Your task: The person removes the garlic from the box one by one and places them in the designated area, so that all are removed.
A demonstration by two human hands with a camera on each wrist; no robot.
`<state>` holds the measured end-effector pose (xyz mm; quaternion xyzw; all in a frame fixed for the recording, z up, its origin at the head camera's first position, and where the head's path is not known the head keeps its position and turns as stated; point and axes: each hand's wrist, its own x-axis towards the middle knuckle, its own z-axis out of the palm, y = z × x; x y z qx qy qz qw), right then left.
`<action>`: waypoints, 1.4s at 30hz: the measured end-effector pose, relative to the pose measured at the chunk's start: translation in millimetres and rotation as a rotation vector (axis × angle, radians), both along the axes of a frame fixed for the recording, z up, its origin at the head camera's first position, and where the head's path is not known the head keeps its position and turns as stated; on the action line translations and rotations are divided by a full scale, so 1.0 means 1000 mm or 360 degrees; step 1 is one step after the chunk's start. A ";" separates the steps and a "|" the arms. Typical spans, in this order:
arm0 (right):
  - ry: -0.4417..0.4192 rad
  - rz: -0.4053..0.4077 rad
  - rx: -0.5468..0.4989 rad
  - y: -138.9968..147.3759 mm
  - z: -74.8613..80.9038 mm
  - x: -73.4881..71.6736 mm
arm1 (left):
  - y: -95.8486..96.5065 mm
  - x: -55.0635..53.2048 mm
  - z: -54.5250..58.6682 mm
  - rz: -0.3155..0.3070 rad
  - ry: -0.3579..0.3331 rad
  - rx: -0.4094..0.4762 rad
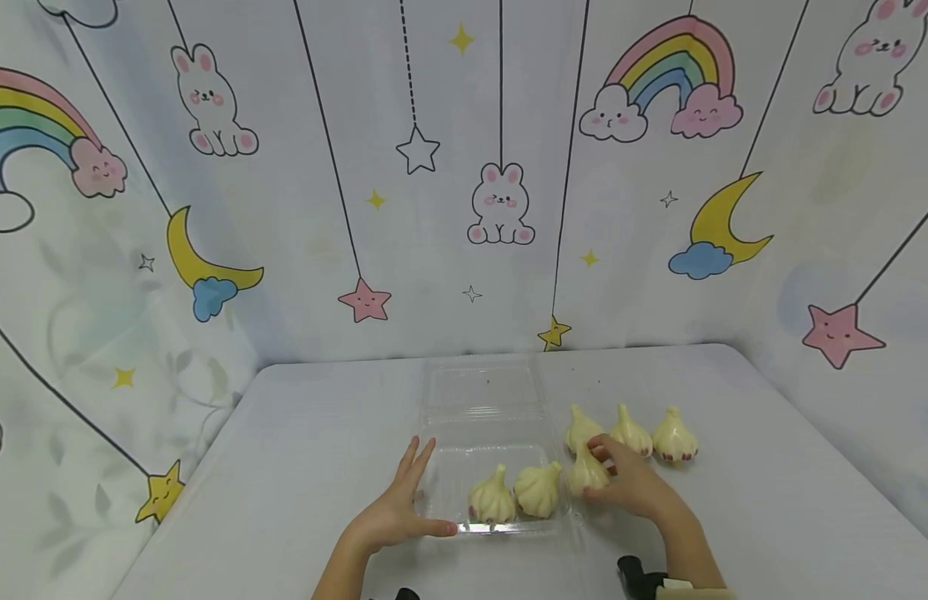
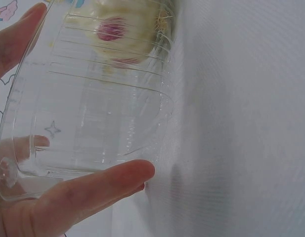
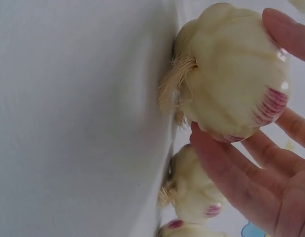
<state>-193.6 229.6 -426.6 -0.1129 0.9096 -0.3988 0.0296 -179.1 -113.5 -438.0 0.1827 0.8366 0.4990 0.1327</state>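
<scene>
My right hand (image 1: 634,485) grips a pale garlic bulb (image 1: 586,473) just right of the clear plastic box (image 1: 482,528). In the right wrist view, thumb and fingers surround this bulb (image 3: 231,74), its dry roots toward the table. Two garlic bulbs, one on the left (image 1: 492,498) and one on the right (image 1: 538,490), lie side by side in the box's front right part. On the box's left side rests my left hand (image 1: 392,510), fingers spread and the thumb at the front rim. Its straight finger (image 2: 98,190) lies along the clear wall in the left wrist view.
Behind the box its clear lid (image 1: 482,387) lies folded back on the white table (image 1: 321,433). Three more garlic bulbs stand at the right: one behind the held bulb (image 1: 581,423), a middle one (image 1: 630,432) and a far right one (image 1: 674,437). A printed curtain (image 1: 448,267) closes off the back.
</scene>
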 end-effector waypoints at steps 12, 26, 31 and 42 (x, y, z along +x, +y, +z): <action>-0.0003 -0.0091 0.0063 0.007 0.002 0.001 | 0.000 0.001 0.001 -0.0010 -0.0001 0.0004; -0.0006 -0.0186 0.0038 0.010 0.013 0.007 | -0.001 0.000 0.001 -0.0026 -0.0015 0.0017; 0.0066 -0.0255 0.0116 0.005 0.018 0.012 | 0.001 0.004 -0.002 -0.0056 0.0009 0.0012; 0.0212 -0.0234 0.0100 -0.013 0.035 0.018 | -0.003 0.001 -0.001 -0.0038 0.0036 -0.0020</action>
